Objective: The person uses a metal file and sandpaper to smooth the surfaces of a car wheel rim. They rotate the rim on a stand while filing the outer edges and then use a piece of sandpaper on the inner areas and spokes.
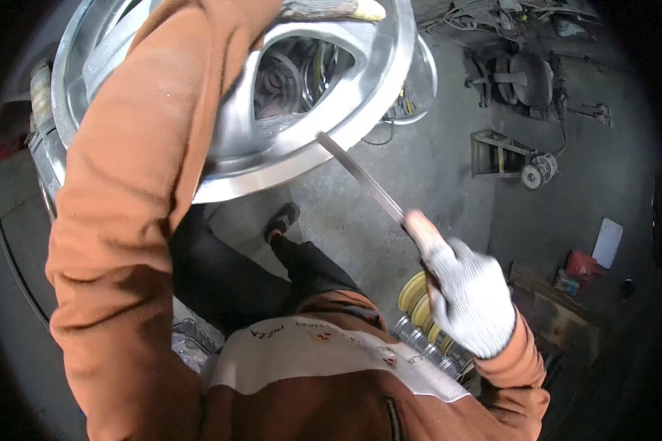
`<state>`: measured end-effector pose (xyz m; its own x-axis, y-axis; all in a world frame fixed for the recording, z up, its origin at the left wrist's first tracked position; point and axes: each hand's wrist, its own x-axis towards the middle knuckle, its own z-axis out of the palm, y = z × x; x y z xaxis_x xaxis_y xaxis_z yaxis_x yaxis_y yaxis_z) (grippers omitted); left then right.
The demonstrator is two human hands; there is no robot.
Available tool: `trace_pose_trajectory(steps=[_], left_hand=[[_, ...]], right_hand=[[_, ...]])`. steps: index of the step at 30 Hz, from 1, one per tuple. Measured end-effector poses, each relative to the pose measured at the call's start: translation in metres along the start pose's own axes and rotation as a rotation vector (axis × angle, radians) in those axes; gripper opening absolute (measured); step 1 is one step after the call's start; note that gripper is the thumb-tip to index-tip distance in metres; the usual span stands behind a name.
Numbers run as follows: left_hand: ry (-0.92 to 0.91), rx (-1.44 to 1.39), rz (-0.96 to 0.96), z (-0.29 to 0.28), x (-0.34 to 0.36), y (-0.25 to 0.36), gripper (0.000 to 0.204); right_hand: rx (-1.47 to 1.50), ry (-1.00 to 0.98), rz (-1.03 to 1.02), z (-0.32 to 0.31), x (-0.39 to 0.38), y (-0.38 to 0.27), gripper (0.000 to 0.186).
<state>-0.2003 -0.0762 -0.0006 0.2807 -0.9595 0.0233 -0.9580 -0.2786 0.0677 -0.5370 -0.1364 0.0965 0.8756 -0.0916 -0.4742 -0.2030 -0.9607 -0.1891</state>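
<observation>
A large silver alloy wheel point(365, 81), with open gaps between its spokes, fills the upper left. My left hand point(328, 10), in a grey glove with a pale yellow fingertip, lies on its upper part; most of that hand is cut off by the top edge or behind my sleeve. My right hand point(465, 294), in a white knit glove, grips the orange-ended handle of a long flat metal file point(358, 170). The file's tip is on or very near the lower right rim face of the wheel.
Machine parts point(526, 81), cables and a motor on a metal frame point(541, 170) sit on the floor at right. Stacked yellow and silver rims point(412, 292) are below. A white board point(607, 242) and red object point(581, 264) lie farther right. My legs are under the wheel.
</observation>
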Motion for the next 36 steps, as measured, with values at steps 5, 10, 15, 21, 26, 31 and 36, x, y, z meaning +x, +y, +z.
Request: trace_pose_trajectory(steps=[5,10,15,21,26,31,36], left_hand=[[0.145,-0.012,-0.064,0.006,0.006,0.011,0.059],[0.005,0.019,-0.04,0.019,0.013,-0.008,0.068],[0.121,-0.026,-0.102,0.005,0.0,0.011,0.071],[-0.152,-0.121,-0.11,-0.012,0.006,-0.002,0.074],[-0.034,-0.071,-0.175,-0.028,-0.02,0.022,0.078],[0.057,-0.123,-0.25,-0.008,-0.023,0.022,0.081],[0.039,-0.101,-0.227,-0.012,-0.016,0.013,0.079]], right_hand=[[0.059,0.138,-0.043,0.006,0.061,-0.004,0.075],[-0.013,0.034,-0.015,-0.003,0.026,-0.006,0.08],[-0.007,0.118,-0.065,0.001,0.028,0.004,0.08],[0.018,0.093,-0.065,0.002,0.045,-0.008,0.079],[-0.017,-0.005,0.02,-0.007,0.008,-0.003,0.084],[0.037,0.177,-0.117,0.017,0.068,-0.006,0.078],[0.015,0.015,0.028,0.0,-0.001,-0.005,0.084]])
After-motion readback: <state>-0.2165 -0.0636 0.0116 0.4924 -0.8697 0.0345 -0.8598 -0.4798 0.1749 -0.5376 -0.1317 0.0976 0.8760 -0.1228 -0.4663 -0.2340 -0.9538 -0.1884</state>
